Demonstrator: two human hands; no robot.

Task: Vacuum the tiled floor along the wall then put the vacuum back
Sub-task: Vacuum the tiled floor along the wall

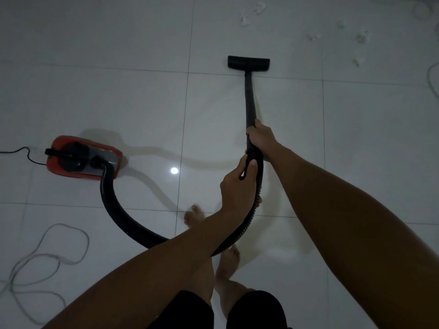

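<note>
On tiled floor (142, 103), black nozzle (248, 62) flat, white scraps (245, 19) well ahead, unreached. Right hand (261, 138) fingers wrapped round rigid tube (250, 100) at lower end; left hand (237, 186) fingers closed on ribbed hose (114, 200) just behind. Red canister (83, 157) well to left, black cord (21, 153) trailing. Tube stiff, likely light, steers from present grip. Hose soft, bends freely. Canister probably heaviest; lift by top handle when storing.

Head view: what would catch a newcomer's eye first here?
The black wand runs up the middle to its floor nozzle, with the right hand and left hand in a closed grip near the hose. The red vacuum body sits left; white debris lies top right.
</note>
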